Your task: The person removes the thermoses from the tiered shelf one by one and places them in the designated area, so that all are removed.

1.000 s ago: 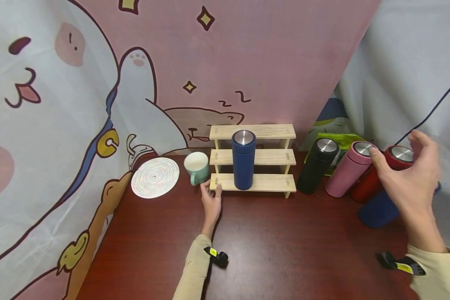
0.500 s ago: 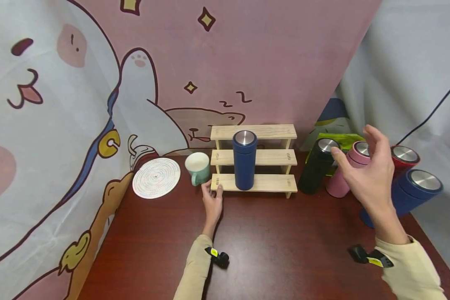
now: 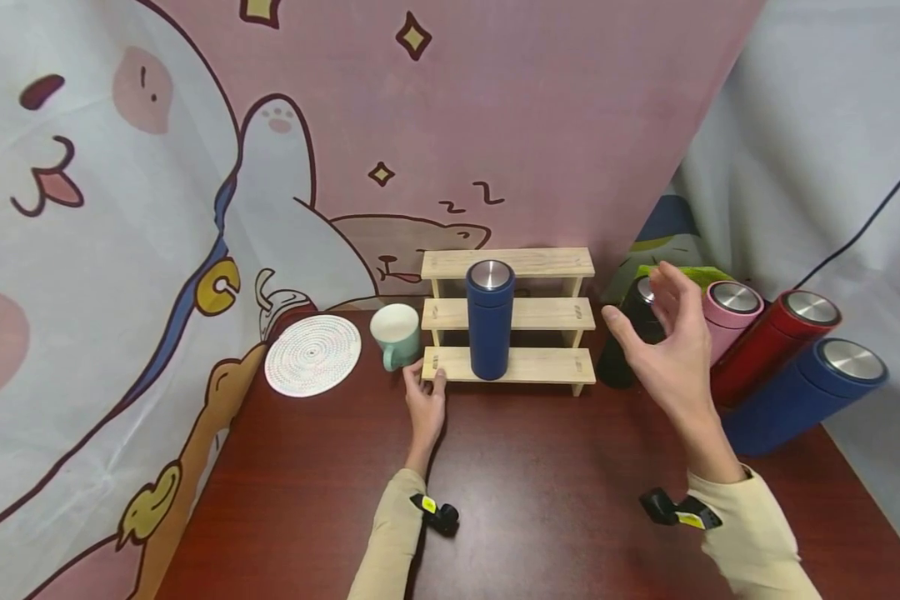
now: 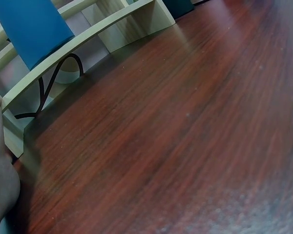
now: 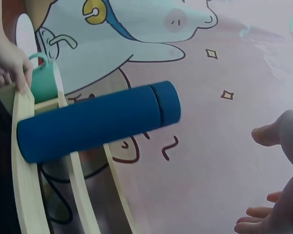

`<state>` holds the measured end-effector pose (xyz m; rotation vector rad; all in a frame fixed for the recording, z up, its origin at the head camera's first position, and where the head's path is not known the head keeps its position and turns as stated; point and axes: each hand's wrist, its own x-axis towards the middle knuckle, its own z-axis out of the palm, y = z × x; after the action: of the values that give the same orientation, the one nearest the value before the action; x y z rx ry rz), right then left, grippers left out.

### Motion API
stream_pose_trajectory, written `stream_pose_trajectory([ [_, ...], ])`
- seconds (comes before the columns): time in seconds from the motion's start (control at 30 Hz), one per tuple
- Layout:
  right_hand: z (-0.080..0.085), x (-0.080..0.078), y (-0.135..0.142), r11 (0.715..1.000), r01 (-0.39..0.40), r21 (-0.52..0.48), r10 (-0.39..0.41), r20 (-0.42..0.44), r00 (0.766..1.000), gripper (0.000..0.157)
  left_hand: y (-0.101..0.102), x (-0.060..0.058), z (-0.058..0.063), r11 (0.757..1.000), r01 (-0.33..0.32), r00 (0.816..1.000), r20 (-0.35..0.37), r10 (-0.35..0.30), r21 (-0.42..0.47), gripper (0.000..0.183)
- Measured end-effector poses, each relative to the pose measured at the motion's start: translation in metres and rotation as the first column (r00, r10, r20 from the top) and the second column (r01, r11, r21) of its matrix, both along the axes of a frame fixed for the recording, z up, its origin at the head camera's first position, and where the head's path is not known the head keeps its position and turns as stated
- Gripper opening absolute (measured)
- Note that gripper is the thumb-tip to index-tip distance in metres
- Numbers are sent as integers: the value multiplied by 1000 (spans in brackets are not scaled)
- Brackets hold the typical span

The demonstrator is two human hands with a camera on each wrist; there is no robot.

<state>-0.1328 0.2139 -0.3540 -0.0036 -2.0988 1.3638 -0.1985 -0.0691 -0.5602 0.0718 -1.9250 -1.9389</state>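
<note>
My left hand (image 3: 424, 408) grips the left end of the lowest board of a three-step wooden display rack (image 3: 551, 364), its thumb at the front edge. On that board stands a blue thermos bottle (image 3: 489, 333) with a steel-topped lid, upright and touched by neither hand. My right hand (image 3: 671, 358) is raised in the air, thumb and fingers spread apart with nothing between them. It partly hides a black thermos (image 3: 618, 363) and a pink thermos (image 3: 726, 321) in the head view. In the right wrist view, the thumb and fingers (image 5: 261, 219) appear apart, beyond the bottle's lid.
Right of the pink thermos stand a red thermos (image 3: 772, 342) and another blue thermos (image 3: 802, 400). A green mug (image 3: 396, 335) sits beside the rack's left end, near a round white woven mat (image 3: 311, 354). Behind the right-hand bottles lies a yellow-green packet (image 3: 708, 273); a black cable (image 3: 862, 237) hangs there.
My right hand has moved left, from above the red and blue thermoses past the pink one to in front of the black one, staying spread. My left hand keeps its grip on the rack.
</note>
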Motion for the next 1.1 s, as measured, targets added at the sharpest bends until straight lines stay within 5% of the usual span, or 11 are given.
stream_pose_trajectory([
  [0.27,-13,-8,-23,997,-80,-8,80,48,996,76,-1,-1,-1,1000,3,1000,11,-3,2,40],
  [0.5,-26,-23,-45,989,-141,-37,144,63,988,75,-4,-19,-34,1000,-6,999,33,5,13,44],
  [1.1,-45,-59,-85,966,-252,-60,257,122,959,80,-2,-18,-33,1000,-17,999,36,17,24,40],
])
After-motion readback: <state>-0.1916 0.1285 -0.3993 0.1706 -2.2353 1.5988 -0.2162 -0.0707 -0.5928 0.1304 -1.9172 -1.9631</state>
